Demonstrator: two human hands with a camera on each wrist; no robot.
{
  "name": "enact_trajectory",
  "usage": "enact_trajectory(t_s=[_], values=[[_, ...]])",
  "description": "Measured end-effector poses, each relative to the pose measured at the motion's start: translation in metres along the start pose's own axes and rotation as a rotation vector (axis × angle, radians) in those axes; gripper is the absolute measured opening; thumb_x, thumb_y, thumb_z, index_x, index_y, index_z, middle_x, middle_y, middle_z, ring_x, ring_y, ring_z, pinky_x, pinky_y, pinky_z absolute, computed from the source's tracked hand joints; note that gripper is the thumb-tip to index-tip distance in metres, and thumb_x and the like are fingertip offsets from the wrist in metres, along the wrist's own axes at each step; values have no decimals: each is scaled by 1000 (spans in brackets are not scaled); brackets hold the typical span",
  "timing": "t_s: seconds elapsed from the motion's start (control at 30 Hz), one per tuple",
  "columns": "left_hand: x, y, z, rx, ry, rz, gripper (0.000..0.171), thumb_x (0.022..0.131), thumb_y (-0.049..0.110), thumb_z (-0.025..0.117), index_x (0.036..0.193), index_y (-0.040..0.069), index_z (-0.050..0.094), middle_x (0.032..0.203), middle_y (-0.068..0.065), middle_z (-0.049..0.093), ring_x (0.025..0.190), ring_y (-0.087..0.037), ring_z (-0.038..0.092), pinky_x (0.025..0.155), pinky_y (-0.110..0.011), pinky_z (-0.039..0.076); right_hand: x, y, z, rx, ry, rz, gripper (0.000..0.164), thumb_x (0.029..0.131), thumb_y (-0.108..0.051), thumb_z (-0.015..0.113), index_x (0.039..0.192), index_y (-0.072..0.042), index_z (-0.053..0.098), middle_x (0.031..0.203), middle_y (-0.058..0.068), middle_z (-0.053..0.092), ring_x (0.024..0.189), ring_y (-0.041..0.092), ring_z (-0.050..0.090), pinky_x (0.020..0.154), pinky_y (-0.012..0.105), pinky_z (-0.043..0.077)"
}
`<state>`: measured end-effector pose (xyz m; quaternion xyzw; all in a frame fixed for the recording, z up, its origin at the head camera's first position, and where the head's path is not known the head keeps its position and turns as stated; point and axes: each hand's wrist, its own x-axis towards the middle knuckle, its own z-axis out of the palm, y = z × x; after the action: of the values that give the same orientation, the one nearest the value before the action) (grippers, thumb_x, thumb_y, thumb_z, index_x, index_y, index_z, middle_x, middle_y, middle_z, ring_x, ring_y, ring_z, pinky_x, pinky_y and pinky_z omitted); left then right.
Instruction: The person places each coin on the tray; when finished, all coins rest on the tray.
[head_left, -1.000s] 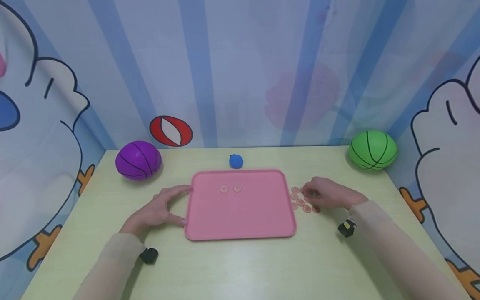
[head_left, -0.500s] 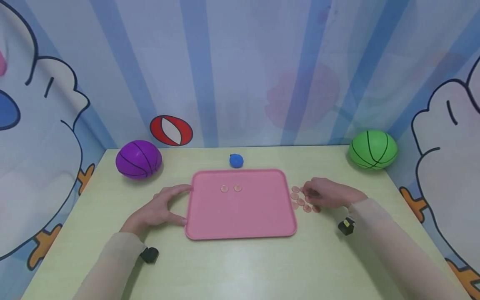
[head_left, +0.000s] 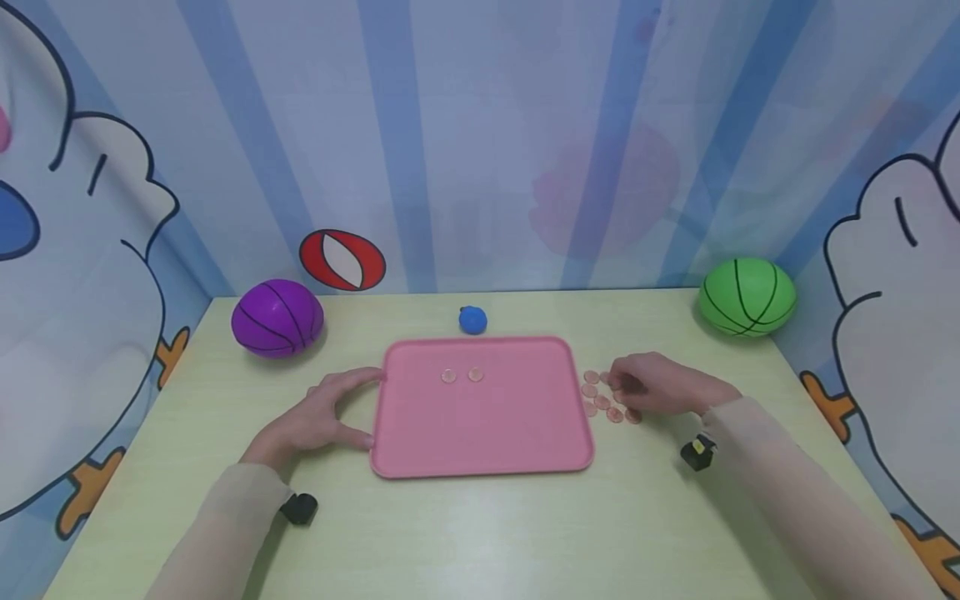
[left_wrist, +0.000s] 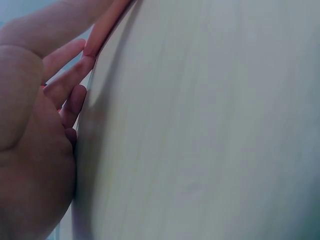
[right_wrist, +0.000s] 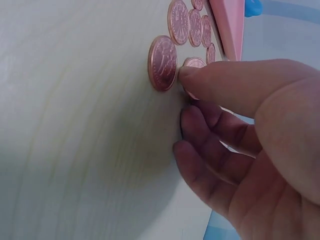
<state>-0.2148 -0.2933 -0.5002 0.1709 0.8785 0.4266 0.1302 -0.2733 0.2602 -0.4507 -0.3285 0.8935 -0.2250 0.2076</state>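
Note:
A pink rectangular tray (head_left: 480, 433) lies on the table, with two small copper coins (head_left: 476, 375) flat in its back half. My left hand (head_left: 315, 417) touches the tray's left edge with thumb and fingertips, the fingers spread. Just beyond the right edge, several copper coins (head_left: 602, 402) lie on the tabletop. Over the right side of this group is my right hand (head_left: 656, 383), fingers curled. In the right wrist view its thumb presses at a coin (right_wrist: 195, 62) low at the table; the index fingertip is hidden behind the thumb. Another coin (right_wrist: 163, 64) lies flat beside the thumb tip.
Behind the tray sits a small blue round object (head_left: 472, 321). A purple ball (head_left: 277, 318) stands at the back left, a green ball (head_left: 747, 297) at the back right. A striped blue cloth backdrop (head_left: 487, 167) rises along the table's far edge.
Hardly anything differs. My right hand has shifted very slightly to the right over the coins, and my left hand stays at the tray's edge.

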Motion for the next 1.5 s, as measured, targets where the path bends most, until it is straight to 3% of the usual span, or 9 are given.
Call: enact_trajectory(t_s=[0.27,0.43,0.67,0.87,1.1,1.5], values=[[-1,2,0,5,2,-6,107,67,38,99,159,29,46,166,-2,39,151,-34,27,122,-73,12,-1,3,2,104,42,52,10,99,0,68,105,-7,66,82,1,67,72,13,67,71,27,54],[-1,3,1,11,1,-10,106,68,39,98,159,29,46,167,-2,38,152,-35,26,122,-74,12,-2,6,4,137,70,69,9,99,-1,69,98,-10,66,85,2,67,80,15,69,73,30,55],[1,2,1,12,-2,-17,107,67,40,98,159,30,45,167,-2,38,152,-35,25,121,-74,14,-3,9,5,79,131,57,13,96,0,68,99,-12,71,96,2,71,90,17,68,78,34,58],[1,1,2,6,-1,-23,107,66,40,99,159,32,46,167,0,38,152,-33,25,122,-73,13,-5,11,6,32,162,61,21,95,1,69,112,-7,78,112,7,74,95,19,68,84,37,59],[0,2,1,3,3,-13,107,67,39,99,159,29,46,166,-3,38,152,-36,25,121,-74,13,-7,11,6,2,182,26,22,94,1,74,114,-4,79,106,7,74,96,21,70,87,43,61],[-1,3,1,-6,8,-10,107,66,37,99,159,28,46,166,-4,39,152,-36,25,121,-75,13,-10,14,5,-15,185,4,26,90,5,76,116,-1,79,98,3,72,93,21,68,86,41,61]])
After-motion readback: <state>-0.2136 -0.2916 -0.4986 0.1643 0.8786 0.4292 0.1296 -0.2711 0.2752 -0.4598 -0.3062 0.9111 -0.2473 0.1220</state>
